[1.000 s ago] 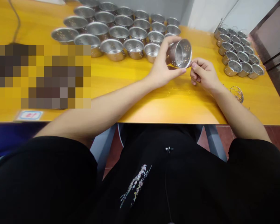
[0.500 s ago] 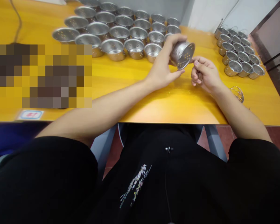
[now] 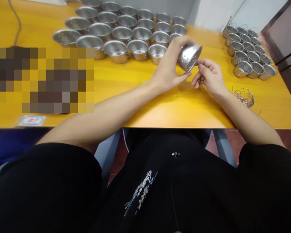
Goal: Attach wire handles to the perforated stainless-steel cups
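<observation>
Left hand (image 3: 168, 64) curls fingers and thumb around a metal cup (image 3: 189, 56), spread only as wide as its body, while the right hand (image 3: 210, 76) pinches thumb and forefinger together on a thin wire (image 3: 199, 63). Beneath both runs the yellow table (image 3: 155, 111). Taking the held cup as the clock's centre, rows of wide cups (image 3: 139, 48) stand upright toward ten o'clock, and a smaller cluster of cups (image 3: 242, 69) stands at three, fine loops arching above some of them. That held cup itself is between one and two o'clock in the whole view, raised off the table and tipped, mouth toward four. Also at four from it, beyond the right hand, lies a tangle of wires (image 3: 246, 97). Smallest is the pinched wire, its tip at the cup's rim; whether it enters a hole I cannot tell.
</observation>
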Tool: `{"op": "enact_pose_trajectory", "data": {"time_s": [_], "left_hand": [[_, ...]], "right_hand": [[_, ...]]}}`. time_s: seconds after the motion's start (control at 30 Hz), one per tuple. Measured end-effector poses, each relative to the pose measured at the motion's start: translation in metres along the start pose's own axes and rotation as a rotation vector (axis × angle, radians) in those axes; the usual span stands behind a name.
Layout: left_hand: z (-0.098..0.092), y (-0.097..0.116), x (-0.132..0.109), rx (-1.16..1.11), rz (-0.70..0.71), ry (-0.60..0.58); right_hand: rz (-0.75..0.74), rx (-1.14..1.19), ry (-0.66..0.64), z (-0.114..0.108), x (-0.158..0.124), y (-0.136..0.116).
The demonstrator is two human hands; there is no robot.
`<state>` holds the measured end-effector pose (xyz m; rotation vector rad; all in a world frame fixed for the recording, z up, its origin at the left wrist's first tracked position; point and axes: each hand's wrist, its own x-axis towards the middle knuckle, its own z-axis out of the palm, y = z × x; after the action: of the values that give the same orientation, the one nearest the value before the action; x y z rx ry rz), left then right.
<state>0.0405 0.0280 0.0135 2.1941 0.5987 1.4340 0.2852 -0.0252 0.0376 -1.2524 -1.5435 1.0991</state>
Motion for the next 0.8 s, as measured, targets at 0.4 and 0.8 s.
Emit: {"op": "enact_pose_trajectory", "data": {"time_s": [0.4,0.8], "left_hand": [[-0.005,-0.012,-0.003,0.08,-0.008,-0.096],[-0.009,-0.005,0.004,0.106,0.062,-0.165]], "right_hand": [[-0.02,-0.182,0.002,-0.005,-0.009,-0.009],[0.05,-0.075,-0.067,-0.006,-0.011,-0.018]]}}
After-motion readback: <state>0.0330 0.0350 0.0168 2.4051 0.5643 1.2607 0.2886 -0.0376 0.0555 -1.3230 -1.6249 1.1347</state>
